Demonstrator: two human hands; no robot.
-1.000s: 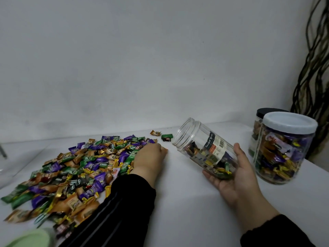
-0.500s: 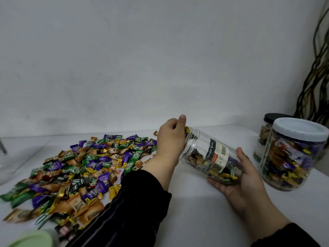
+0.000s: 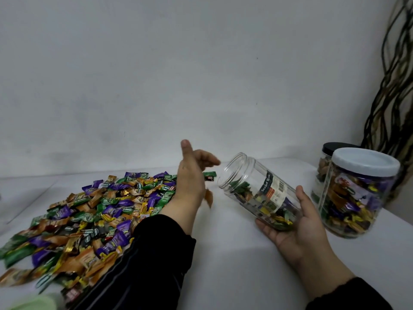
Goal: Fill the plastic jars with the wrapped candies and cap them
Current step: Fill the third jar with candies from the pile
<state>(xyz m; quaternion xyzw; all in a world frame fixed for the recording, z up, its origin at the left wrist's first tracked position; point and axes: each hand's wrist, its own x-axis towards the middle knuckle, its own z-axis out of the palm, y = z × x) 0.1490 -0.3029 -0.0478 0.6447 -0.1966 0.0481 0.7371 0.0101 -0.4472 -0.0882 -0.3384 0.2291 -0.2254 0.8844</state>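
Note:
A big heap of wrapped candies [image 3: 93, 211] in purple, green and orange covers the left of the white table [image 3: 223, 265]. My right hand [image 3: 297, 229] grips an uncapped clear plastic jar [image 3: 257, 193], tilted with its mouth to the left and partly filled with candies. My left hand [image 3: 192, 173] hovers just left of the jar's mouth, thumb up and fingers spread, holding nothing. An orange candy [image 3: 209, 198] is in the air below it. Two capped, filled jars stand at the right: one with a white lid [image 3: 357, 193], one with a black lid [image 3: 328, 162] behind it.
A lone green candy [image 3: 210, 176] lies on the table behind my left hand. A pale green lid [image 3: 33, 303] shows at the bottom left corner. Dark twisted branches [image 3: 393, 97] rise at the far right. A plain wall stands behind the table.
My left hand took candies from the heap, brought them to the jar's mouth, and has now let go and drawn back slightly. One orange candy drops outside the jar.

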